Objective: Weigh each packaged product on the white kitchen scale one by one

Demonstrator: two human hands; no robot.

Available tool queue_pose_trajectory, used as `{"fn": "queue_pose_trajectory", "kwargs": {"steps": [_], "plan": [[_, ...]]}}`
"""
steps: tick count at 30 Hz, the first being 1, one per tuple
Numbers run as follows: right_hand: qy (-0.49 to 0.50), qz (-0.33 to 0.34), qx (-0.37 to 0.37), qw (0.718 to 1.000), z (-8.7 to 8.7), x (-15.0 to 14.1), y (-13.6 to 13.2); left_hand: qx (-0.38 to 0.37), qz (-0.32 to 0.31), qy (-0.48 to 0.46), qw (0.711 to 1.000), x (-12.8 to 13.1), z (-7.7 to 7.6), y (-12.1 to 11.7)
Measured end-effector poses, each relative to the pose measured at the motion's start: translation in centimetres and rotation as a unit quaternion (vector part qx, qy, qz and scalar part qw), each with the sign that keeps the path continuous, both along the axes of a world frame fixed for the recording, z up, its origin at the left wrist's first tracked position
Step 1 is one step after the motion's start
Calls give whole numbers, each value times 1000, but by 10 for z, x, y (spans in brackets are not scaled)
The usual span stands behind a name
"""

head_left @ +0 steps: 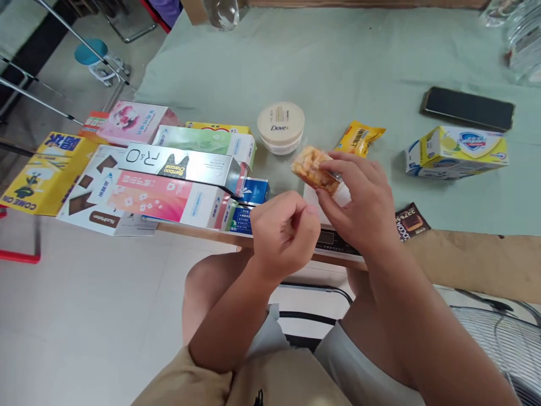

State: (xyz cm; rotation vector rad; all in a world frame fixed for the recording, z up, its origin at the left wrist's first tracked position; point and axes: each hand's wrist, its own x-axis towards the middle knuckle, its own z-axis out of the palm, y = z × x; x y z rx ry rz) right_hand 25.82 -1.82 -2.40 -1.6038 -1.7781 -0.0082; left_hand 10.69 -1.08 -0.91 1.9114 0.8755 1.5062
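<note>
My right hand (359,197) pinches a clear-wrapped, orange-brown snack (315,166) between thumb and fingers. Below it is a white kitchen scale (325,237) with a dark display panel, partly covered by both hands. My left hand (285,239) is curled into a fist at the table's front edge, with no object showing in it. A round cream Dove tub (281,124) stands just beyond the snack. Behind my right hand lies a yellow snack packet (359,138), and a dark brown cocoa packet (412,221) lies to its right.
Several stacked boxes, with a silver toothpaste box (180,166) on top, fill the left side. A yellow box (46,172) lies at far left. On the right are a yellow-white soap box (459,152) and a black phone (468,108). A clear container (222,12) stands at the back.
</note>
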Motion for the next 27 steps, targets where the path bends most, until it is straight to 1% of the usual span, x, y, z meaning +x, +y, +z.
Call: {"fn": "queue_pose_trajectory", "kwargs": {"steps": [2, 4, 8, 10, 12, 13, 16, 18, 20, 23, 25, 27], "plan": [[-9, 32, -28, 999, 3, -13, 13, 7, 9, -19, 1000, -8, 1, -1], [-17, 49, -53, 997, 3, -25, 25, -1, 15, -29, 999, -15, 1, -1], [-21, 47, -81, 995, -8, -39, 42, -21, 30, -35, 999, -28, 1, -1], [-23, 67, -91, 993, -13, -40, 46, -21, 32, -31, 999, -30, 1, -1], [-27, 79, -91, 992, -12, -39, 46, -13, 28, -26, 999, -30, 0, -1], [-31, 65, -89, 993, -10, -39, 45, -9, 26, -26, 999, -30, -1, -1], [-69, -29, -107, 991, 2, -40, 38, -4, 23, -34, 999, -26, -4, -2], [-102, -60, -146, 982, 8, -43, 33, -6, 23, -40, 999, -25, -5, -2], [-112, -50, -184, 975, 10, -46, 31, -8, 24, -44, 999, -24, -6, -2], [-107, 7, -212, 971, 7, -47, 31, -6, 27, -50, 998, -23, -7, -2], [-99, 35, -206, 973, 6, -43, 31, -7, 25, -45, 999, -23, -7, -3], [-68, 27, -172, 982, 7, -33, 28, -11, 15, -35, 999, -23, -7, -3]]}}
